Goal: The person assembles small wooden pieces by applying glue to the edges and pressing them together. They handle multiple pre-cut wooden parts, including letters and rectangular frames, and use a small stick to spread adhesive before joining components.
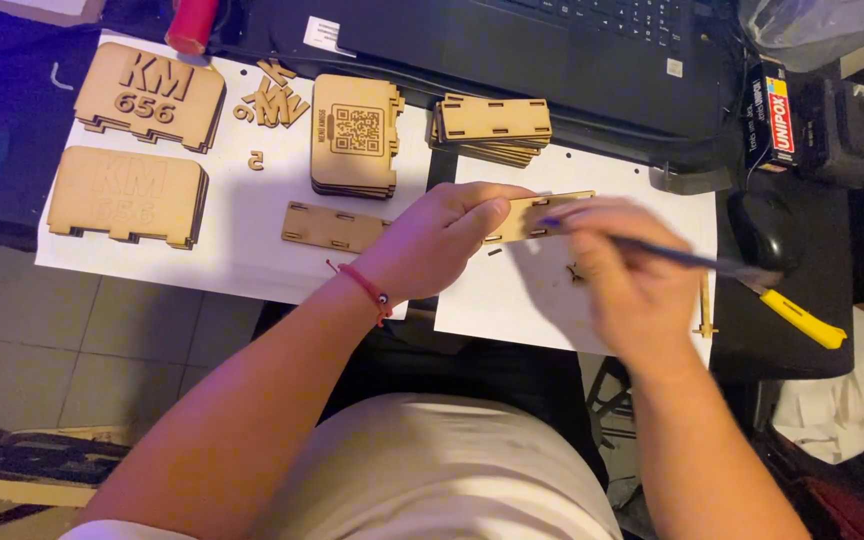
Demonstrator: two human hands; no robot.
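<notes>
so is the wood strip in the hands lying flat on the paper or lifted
Lifted: the wood strip is pinched in the left hand above the white paper; the right hand holds a brush.

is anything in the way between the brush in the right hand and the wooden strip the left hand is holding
Nothing visible is. The left hand grips the slotted wooden strip by its left end above the white sheet, leaving the rest bare. The right hand holds the brush, its tip already at the strip's right part, though motion blur hides exact contact.

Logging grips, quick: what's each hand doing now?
Left hand: closed on a slotted wooden strip.
Right hand: fingers closed on a thin brush, blurred.
</notes>
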